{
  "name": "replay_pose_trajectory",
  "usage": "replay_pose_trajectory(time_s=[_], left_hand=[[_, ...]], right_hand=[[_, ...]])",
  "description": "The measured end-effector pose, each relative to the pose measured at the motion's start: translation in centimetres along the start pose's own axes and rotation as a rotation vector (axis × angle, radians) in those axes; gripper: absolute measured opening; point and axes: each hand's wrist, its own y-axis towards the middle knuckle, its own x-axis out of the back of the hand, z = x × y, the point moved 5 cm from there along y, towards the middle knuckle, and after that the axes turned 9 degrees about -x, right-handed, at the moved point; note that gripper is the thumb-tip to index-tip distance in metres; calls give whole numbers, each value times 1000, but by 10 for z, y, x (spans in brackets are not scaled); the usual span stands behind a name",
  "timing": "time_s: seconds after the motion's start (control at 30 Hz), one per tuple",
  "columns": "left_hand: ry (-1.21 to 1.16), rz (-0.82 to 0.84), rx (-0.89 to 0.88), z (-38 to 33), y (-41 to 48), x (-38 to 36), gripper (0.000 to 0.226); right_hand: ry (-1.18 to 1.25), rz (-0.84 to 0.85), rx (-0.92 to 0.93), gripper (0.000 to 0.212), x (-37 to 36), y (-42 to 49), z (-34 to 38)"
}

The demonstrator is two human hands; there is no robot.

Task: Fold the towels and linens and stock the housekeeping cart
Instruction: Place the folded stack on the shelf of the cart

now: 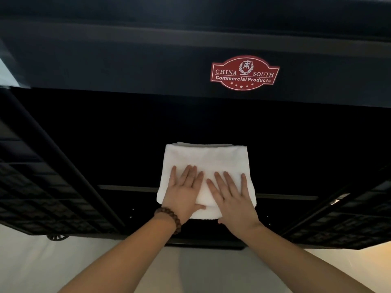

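Both hands lie flat on top of the folded towel (207, 157), neither one closed round it; the left hand (184, 193) and the right hand (230, 197) sit side by side on its near half, fingers straight and spread, palms down; the right thumb seems tucked at the near edge, though whether it hooks under I cannot tell. A bead bracelet (169, 218) rings the left wrist.

The towel is white, thick and several layers deep; I judge it light, soft and easily squashed, prone to slump or unfold if lifted by one corner; a safer hold would be with a palm under each short side, or simply a flat push from the near edge. It lies midway along the shelf (127, 188), its near end reaching over the shelf's front edge toward the person, its far end inside the dark opening of the cart (127, 60).

Room looks generous: the shelf runs bare well to the left and right of the towel, and the space behind is deep and black, its back wall hidden. Overhead the cart's upper panel, with a red label (244, 74), caps the opening; lattice side panels (42, 187) flare out at both ends; pale floor (190, 271) lies below.
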Motion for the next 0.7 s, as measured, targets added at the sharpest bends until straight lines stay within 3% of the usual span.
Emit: replay_pose_trajectory(time_s=[0.07, 0.2, 0.3, 0.4, 0.57, 0.7], left_hand=[[31, -59, 36, -6, -16, -4, 103], [66, -46, 50, -13, -31, -25, 132], [67, -92, 81, -14, -25, -24, 121], [59, -121, 99, -13, -20, -21, 110], [86, -108, 97, -14, -20, -29, 116], [112, -150, 118, -8, -12, -26, 119]], right_hand=[[2, -20, -23, 116, 2, 2, -1], [9, -45, -25, 105, 6, 6, -2], [38, -92, -48, 105, 11, 6, -6], [81, -116, -29, 121, 5, -3, 2], [16, -200, 35, 110, -18, -10, 17], [28, -226, 5, 116, -14, 6, 8]])
